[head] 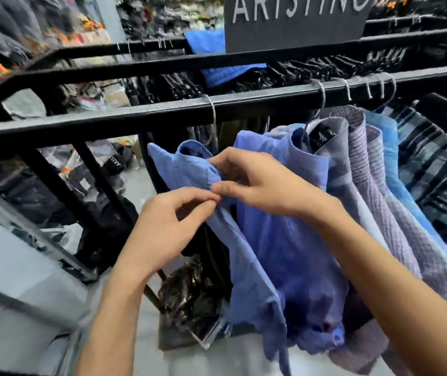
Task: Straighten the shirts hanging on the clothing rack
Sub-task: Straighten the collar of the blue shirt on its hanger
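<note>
Both hands are on the front blue shirt, which hangs at the left end of the row on the near rack rail. The left hand pinches the placket edge just below the collar; the right hand has its fingers curled onto the same spot from the other side, thumb and fingertips touching the fabric. It reads as closing or aligning the top of the front — whether a button is involved is too small to tell.

Progress, as a judgement: early to mid. This shirt's collar sits skewed and tipped left, its front hangs twisted, and the hem is bunched low down, so it is not yet straight. The shirts to its right — a second blue shirt, a grey one, the lilac striped ones, a light blue one and a dark plaid one — hang packed close, collars roughly in line. Whether those are already tidied cannot be told from here.
</note>
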### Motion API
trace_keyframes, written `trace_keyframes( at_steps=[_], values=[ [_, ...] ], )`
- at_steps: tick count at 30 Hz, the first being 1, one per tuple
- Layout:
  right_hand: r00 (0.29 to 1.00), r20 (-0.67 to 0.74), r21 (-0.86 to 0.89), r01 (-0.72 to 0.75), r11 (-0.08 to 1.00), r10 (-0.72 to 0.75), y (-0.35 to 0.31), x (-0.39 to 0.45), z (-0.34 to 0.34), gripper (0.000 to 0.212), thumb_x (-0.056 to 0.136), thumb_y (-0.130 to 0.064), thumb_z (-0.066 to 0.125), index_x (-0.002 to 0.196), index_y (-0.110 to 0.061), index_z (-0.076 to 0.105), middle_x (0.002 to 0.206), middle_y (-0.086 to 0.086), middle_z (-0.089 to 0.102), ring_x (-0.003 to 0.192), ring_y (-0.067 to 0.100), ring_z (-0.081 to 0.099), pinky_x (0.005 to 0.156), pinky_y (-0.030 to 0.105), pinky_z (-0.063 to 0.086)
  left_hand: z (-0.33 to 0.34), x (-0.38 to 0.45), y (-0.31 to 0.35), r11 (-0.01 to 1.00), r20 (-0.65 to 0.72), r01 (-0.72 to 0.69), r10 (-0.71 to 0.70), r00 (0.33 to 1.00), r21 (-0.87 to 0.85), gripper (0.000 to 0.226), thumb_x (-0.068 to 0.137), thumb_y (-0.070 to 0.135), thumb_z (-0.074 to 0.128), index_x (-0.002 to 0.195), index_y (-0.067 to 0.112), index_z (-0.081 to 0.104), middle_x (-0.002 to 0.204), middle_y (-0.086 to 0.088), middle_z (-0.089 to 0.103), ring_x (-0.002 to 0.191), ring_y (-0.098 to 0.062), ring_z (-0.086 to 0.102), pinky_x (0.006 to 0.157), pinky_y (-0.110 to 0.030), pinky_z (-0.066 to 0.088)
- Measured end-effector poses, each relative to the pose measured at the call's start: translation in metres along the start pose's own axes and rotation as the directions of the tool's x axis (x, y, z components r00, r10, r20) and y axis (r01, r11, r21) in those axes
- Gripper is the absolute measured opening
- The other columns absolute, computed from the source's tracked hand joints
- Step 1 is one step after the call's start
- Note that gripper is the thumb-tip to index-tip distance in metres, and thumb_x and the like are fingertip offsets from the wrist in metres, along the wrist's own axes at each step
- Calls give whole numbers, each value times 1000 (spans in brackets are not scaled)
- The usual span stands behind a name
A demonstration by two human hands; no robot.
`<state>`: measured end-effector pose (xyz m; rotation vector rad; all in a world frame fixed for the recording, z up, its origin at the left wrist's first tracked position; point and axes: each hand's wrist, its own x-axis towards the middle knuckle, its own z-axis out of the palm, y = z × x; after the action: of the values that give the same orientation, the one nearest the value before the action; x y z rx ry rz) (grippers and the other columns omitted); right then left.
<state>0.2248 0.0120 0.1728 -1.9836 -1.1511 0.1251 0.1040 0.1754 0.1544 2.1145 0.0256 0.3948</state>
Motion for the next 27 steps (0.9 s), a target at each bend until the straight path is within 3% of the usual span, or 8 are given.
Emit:
trace_keyframes(
  at_steps=[4, 6, 9, 14, 16, 19, 23, 27],
  values=[
    [986, -53, -104, 151, 983, -157, -6, 3, 4, 16, 89, -18, 78, 92, -11, 63, 73, -15, 59, 66, 2, 54, 65, 18, 44, -11, -9, 4, 973, -167, -114, 148, 975, 199, 22, 89, 8, 71, 95, 29, 77, 98, 20, 73, 92, 0, 68, 82, -17, 51],
    [968, -51, -247, 228, 942, -247, -10, 3, 8, 16, 86, -26, 79, 90, -17, 66, 74, -18, 54, 70, 4, 50, 66, 25, 44, -20, -7, 8, 961, -210, -187, 230, 950, 204, 29, 86, 3, 73, 104, 25, 73, 109, 17, 70, 91, -4, 68, 80, -14, 50],
    [911, -78, -463, 328, 824, -406, -15, 2, 11, 16, 82, -34, 80, 86, -22, 71, 76, -17, 54, 80, 16, 48, 65, 35, 47, -37, 0, 12, 906, -43, -326, 350, 936, 271, 44, 86, 3, 74, 124, 23, 65, 132, 15, 59, 96, -9, 66, 88, -17, 50],
    [812, 0, -557, 485, 674, -584, -20, -9, 21, 11, 75, -8, 77, 82, -15, 75, 70, 0, 58, 63, 25, 55, 49, 34, 48, -51, 8, 2, 805, 233, -421, 352, 906, 419, 28, 82, 12, 74, 106, 27, 72, 92, 15, 58, 87, -2, 57, 80, -18, 44],
    [820, 34, -565, 487, 666, -571, -22, -15, 26, 14, 75, -6, 74, 85, -14, 74, 74, 1, 59, 67, 24, 55, 47, 36, 49, -56, 7, 0, 774, 241, -427, 353, 904, 468, 16, 78, 21, 72, 91, 29, 72, 81, 15, 52, 80, 3, 50, 73, -13, 37],
    [887, -25, -482, 393, 783, -460, -29, -18, 29, 9, 81, -10, 76, 88, -13, 72, 82, 0, 56, 73, 13, 48, 53, 40, 50, -61, 3, 0, 772, 222, -426, 364, 905, 471, 12, 76, 24, 70, 86, 29, 67, 76, 16, 51, 75, 5, 46, 66, -21, 36],
    [959, -82, -207, 251, 946, -272, -46, -17, 27, 15, 84, -16, 82, 86, -14, 67, 88, -2, 52, 73, 11, 54, 66, 23, 50, -68, -3, 1, 810, 139, -377, 353, 925, 450, 22, 81, 22, 60, 99, 33, 66, 77, 12, 49, 73, -1, 50, 65, -28, 40],
    [988, -25, -133, 147, 980, -152, -54, -13, 23, 23, 81, -18, 85, 81, -20, 62, 87, 1, 60, 76, 14, 61, 68, 28, 55, -77, -9, -3, 848, 110, -263, 239, 965, 460, 30, 82, 32, 51, 108, 41, 64, 79, 12, 52, 77, -7, 55, 69, -34, 48]
  ],
)
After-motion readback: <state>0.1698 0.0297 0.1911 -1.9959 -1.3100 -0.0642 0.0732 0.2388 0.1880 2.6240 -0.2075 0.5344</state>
